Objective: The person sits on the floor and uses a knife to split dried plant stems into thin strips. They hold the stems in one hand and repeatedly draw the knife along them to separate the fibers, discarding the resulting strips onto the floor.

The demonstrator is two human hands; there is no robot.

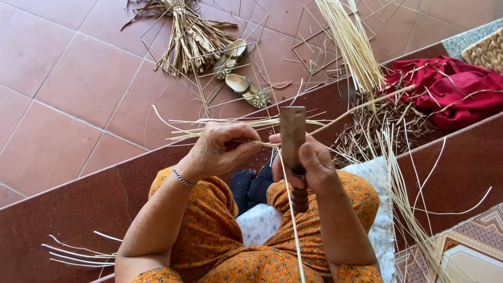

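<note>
The strip (287, 209), a thin pale length of cane or straw, runs from the fingers of the left hand (220, 149) across to the blade (292, 133) and then hangs down between the knees toward the bottom edge of the view. It looks flat, narrow and even in colour, with a slight curve; whether it is being split or shaved at the blade cannot be told. The right hand (309, 167) is clenched around the knife's turned wooden handle (300, 198), blade upright, broad and dull. The left hand pinches the strip together with a few loose ends that fan out to the left. Judged from the piles, the work is well under way but far from finished: a small set of trimmed strips (78, 254) lies on the step's near left edge, while a large uncut bundle (353, 42) leans at the upper right and more stalks (403, 188) trail over the step at the right. A heap of dark shavings (377, 126) sits on the step beyond the knife, beside a red cloth (450, 89). On the tiled floor (68, 84) beyond lie a coarser brown bundle (191, 39) and sandals (238, 71). A woven mat (487, 50) shows at the top right corner.
</note>
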